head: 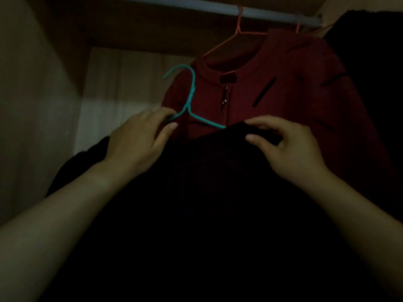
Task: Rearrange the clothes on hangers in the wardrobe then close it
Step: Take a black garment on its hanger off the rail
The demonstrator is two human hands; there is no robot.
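Bare forearms, no sleeves visible

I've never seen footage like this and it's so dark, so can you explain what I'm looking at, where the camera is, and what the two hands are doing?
There is one picture, taken by a camera worn on a person's head, looking forward into a dim wardrobe. The two bare arms are that person's own.

The left hand grips one arm of a thin teal wire hanger, whose hook is free, not on the pale metal rail above. The right hand pinches the top edge of a black garment that fills the lower picture; the hanger's other arm disappears under that edge.

Behind them, a dark red zip-front jacket hangs from the rail on a thin orange wire hanger. More dark clothing hangs at far right, too dim to describe.
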